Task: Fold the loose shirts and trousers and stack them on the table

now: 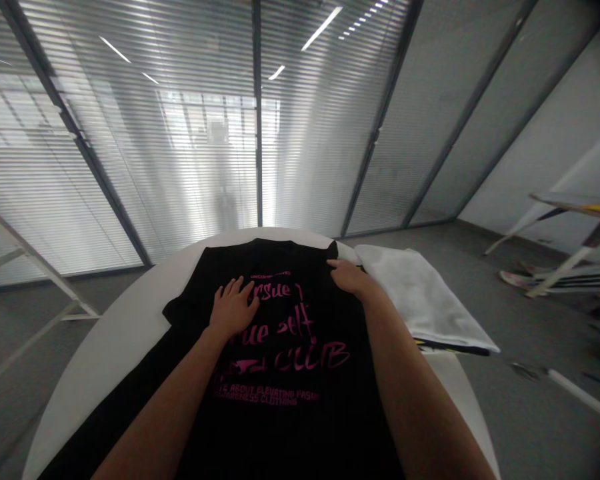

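Observation:
A black T-shirt [280, 293] with a pink printed slogan lies spread flat on a round white table [125, 340]. My left hand [233, 308] rests palm down on the print, fingers spread, holding nothing. My right hand [349, 279] lies on the shirt's upper right edge near the shoulder, fingers together, with no visible fold or pinch. Both my forearms stretch across the shirt's lower half and hide part of it. Just right of the shirt, a folded white garment [420, 300] with a dark striped edge lies on the table, close to my right hand.
Slatted glass partitions [180, 133] stand behind the table. A white trestle frame [30, 273] stands at the left. A second table [575, 207] with a yellow item is at the right, above a striped cloth [565, 280] and a white rod [585, 397] on the grey floor.

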Available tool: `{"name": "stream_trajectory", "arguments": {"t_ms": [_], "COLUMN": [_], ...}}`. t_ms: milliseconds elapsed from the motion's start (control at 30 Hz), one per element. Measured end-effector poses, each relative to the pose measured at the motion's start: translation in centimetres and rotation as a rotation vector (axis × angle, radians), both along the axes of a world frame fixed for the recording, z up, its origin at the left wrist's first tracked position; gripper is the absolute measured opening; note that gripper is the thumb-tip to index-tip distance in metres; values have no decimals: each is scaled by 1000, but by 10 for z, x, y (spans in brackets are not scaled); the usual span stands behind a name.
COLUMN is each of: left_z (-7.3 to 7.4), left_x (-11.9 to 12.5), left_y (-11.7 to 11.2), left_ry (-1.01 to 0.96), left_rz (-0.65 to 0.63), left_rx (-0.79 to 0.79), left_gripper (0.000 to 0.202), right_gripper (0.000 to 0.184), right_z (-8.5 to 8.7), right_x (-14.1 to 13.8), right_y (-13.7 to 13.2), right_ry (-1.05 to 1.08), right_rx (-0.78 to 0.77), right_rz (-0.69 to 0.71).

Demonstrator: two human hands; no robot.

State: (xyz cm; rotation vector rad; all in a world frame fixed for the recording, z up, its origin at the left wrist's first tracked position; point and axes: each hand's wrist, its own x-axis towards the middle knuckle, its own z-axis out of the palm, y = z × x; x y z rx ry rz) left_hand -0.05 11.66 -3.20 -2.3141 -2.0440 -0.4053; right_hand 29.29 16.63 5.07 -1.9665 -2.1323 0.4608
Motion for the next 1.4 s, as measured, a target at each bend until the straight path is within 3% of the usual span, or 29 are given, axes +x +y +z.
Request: {"name": "stream_trajectory", "arguments": {"t_ms": [133,433,833,1067,1167,1300,1400], "left_z": [-1,-1,-2,-3,-2,3,9], "left_x": [0,-1,-2,-2,-2,-1,-2], "left_y": [0,0,1,1,0,2,6], "left_ry": [-7,-24,-67,-65,-62,-152,-330], "left_rz": [-11,-19,-19,-17,-26,0,60], "left_rx": [9,5,15,31,36,0,-38], "left_gripper": [55,55,54,52,51,50,50], "right_gripper": [59,62,66,62,62,63,65], "right_z": [3,5,7,15,12,12,17], "right_x": [-8,-54,-60,-74,-80,-85,-89], "right_y": [-4,-17,-16,-32,-32,-33,-39], "right_ry": [54,58,257,224,231,222,219], "right_rx": [31,83,27,-97,-106,-90,-129], "right_rz": [49,300,287,662,720,662,714]}}
